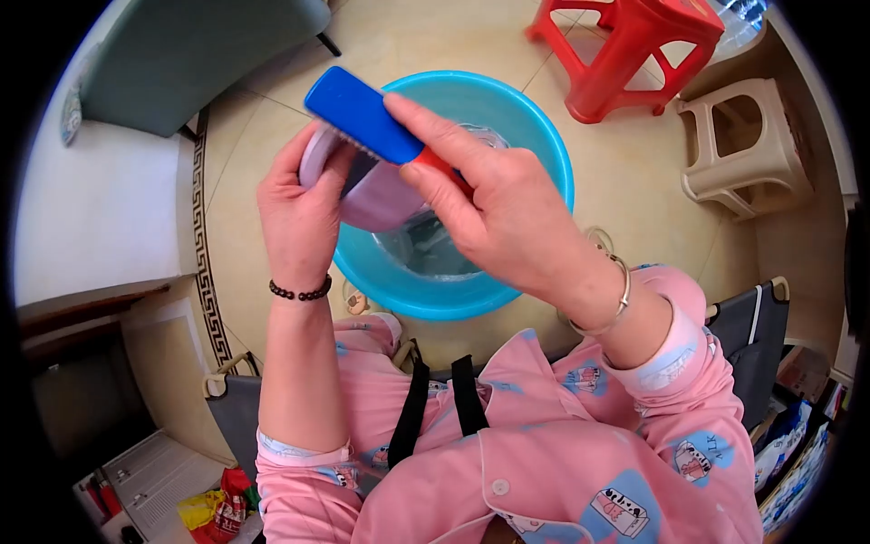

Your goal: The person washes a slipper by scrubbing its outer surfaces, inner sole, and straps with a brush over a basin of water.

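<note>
Brush (358,113) with a blue head and red handle is gripped in the right hand (507,204), its index finger stretched along the back. Left hand (304,204) pinches a lilac slipper (390,199) by its edge, just beside the brush head; the bristles face it, though whether they touch is hard to tell. Below both hands sits a turquoise basin (553,163) holding water (435,245). Beyond the right hand stand a red stool (625,45) and a beige stool (748,150).
</note>
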Demonstrator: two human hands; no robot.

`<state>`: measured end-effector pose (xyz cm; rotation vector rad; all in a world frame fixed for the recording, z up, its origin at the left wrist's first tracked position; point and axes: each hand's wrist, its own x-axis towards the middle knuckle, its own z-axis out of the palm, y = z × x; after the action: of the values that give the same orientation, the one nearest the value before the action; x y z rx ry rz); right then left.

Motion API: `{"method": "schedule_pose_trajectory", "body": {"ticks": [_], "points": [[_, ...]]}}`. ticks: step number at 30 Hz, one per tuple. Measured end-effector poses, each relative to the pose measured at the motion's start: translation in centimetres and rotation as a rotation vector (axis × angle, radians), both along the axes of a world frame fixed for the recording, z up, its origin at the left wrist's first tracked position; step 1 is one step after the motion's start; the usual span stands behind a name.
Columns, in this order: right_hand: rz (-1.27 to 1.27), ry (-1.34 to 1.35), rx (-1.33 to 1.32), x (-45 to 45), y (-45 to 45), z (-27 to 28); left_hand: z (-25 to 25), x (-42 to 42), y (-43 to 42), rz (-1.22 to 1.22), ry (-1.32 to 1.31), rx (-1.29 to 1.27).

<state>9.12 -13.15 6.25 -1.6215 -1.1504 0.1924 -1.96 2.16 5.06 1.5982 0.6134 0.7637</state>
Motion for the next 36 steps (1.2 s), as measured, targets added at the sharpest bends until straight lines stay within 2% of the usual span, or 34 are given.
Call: {"method": "schedule_pose_trajectory", "body": {"ticks": [4, 5, 8, 11, 14, 20, 23, 28, 29, 31, 36], "points": [[-0.114, -0.041, -0.085, 1.2, 0.4, -0.6, -0.2, -0.4, -0.1, -0.027, -0.062, 0.004], [-0.128, 0.033, -0.043, 1.4, 0.4, -0.7, 0.1, -0.5, -0.2, -0.024, -0.05, -0.007], [-0.131, 0.042, -0.002, 1.1, 0.0, -0.2, 0.4, -0.6, -0.2, -0.03, -0.06, -0.02], [-0.028, 0.018, 0.068, -0.1, -0.1, 0.3, 0.2, -1.0, -0.1, -0.02, -0.062, 0.001], [-0.039, 0.04, -0.051, -0.1, 0.1, 0.5, 0.2, -0.7, -0.3, -0.027, -0.102, -0.016], [-0.102, 0.178, -0.107, 1.7, 0.2, -0.2, 0.1, -0.2, -0.1, -0.05, -0.061, -0.076], [-0.058, 0.431, -0.266, 2.7, 0.1, -0.6, 0.0, -0.2, 0.3, -0.076, -0.145, -0.137], [0.006, 0.336, 0.023, 1.2, 0.7, -0.3, -0.7, 0.0, 0.0, -0.081, -0.158, -0.096], [0.018, 0.319, 0.05, 1.1, 0.8, -0.2, -0.5, 0.0, -0.1, -0.098, -0.207, -0.2], [0.023, 0.473, -0.136, 1.3, 0.5, -0.1, -0.6, -0.2, 0.0, -0.105, -0.203, -0.207], [-0.015, 0.456, -0.274, 2.1, 0.3, -1.6, -0.5, -1.6, 0.9, -0.095, -0.235, -0.214]]}}
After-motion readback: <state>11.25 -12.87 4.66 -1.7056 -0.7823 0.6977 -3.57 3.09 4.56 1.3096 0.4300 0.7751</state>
